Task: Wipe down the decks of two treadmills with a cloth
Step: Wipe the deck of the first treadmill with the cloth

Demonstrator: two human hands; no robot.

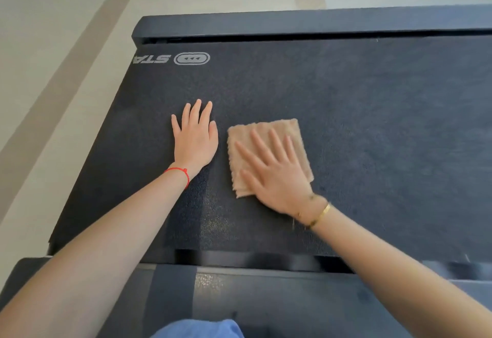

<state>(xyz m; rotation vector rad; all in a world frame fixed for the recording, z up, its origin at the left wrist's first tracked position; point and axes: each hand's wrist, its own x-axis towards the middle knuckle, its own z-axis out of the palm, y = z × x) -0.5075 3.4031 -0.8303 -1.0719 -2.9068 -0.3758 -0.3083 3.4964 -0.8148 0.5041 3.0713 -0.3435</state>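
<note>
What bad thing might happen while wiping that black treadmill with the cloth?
The right hand lies flat on the folded tan cloth without a grip, so the cloth may bunch up or slip out from under the palm. The left hand leans on the treadmill belt; if the belt rolls, that support may slide away. The belt runs on to the right, so that stretch could get missed.

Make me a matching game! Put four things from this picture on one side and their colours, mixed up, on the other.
Things:
1. cloth
2. treadmill belt
3. string on the left wrist
4. bracelet on the right wrist

Colours:
A. red
B. gold
C. tan
D. dark grey

Pairs: 1-C, 2-D, 3-A, 4-B
</note>
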